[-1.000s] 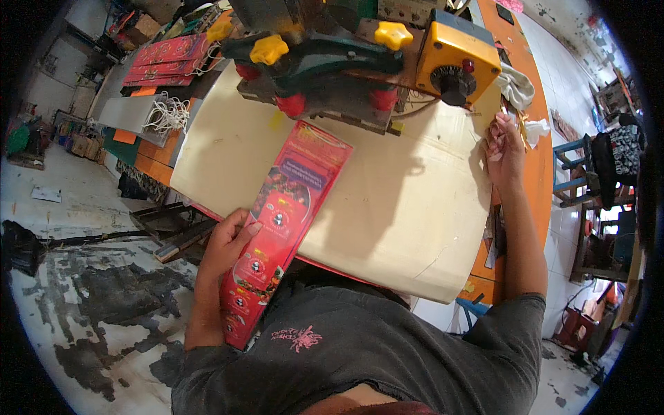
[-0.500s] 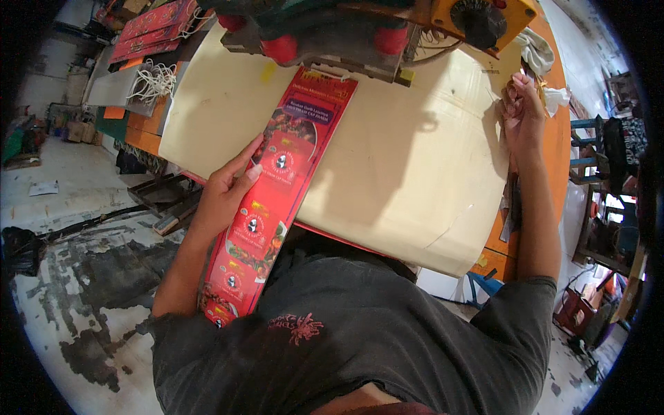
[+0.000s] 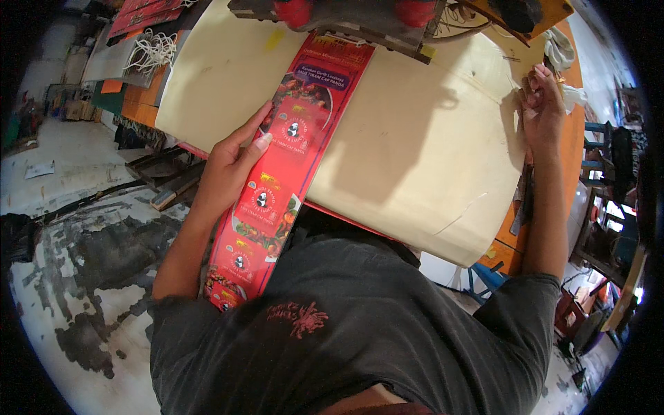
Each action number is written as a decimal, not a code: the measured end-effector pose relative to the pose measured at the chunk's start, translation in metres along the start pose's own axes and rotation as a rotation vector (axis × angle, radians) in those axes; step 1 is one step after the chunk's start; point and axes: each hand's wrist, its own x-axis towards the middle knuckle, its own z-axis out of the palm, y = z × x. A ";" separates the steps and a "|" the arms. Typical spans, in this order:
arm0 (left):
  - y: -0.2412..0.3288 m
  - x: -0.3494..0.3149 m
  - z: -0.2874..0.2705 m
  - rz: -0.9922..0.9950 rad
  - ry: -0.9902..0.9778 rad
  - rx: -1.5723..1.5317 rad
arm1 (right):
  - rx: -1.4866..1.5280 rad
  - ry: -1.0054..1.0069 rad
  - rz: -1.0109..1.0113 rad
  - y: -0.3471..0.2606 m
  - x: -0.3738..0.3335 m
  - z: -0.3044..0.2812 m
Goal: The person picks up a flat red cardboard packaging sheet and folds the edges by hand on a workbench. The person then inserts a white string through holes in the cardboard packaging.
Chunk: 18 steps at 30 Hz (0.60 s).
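A long red printed cardboard strip (image 3: 294,155) lies slantwise over the cream-coloured work surface (image 3: 408,145), its near end reaching past the edge against my shirt. My left hand (image 3: 235,155) grips its left edge, thumb on top and forefinger along the side. At its far end, the strip meets the dark metal lower edge of a machine (image 3: 339,31) with red round parts. Off to the right, my right hand (image 3: 541,104) is raised by the table's edge, fingers curled and their tips drawn together. Whatever they pinch is too small to make out.
White cords (image 3: 151,52) and red printed sheets (image 3: 149,15) lie at the far left. A pale cloth (image 3: 559,48) rests beyond my right hand on the orange tabletop (image 3: 508,256). An orange box with a dark knob (image 3: 522,14) hangs at the upper right.
The whole view has shifted, so the machine sits higher in the picture. My left hand keeps its hold on the strip. My right hand stays at the right edge, its fingers slightly more curled.
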 end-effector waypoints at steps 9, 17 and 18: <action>-0.005 -0.002 0.004 0.036 0.025 0.008 | -0.004 -0.074 -0.014 0.002 0.006 -0.014; -0.015 -0.002 0.008 0.049 0.043 -0.015 | 0.064 -0.157 -0.024 0.004 -0.002 -0.013; -0.014 -0.001 0.008 0.044 0.042 -0.028 | 0.099 -0.249 -0.015 0.002 0.000 -0.018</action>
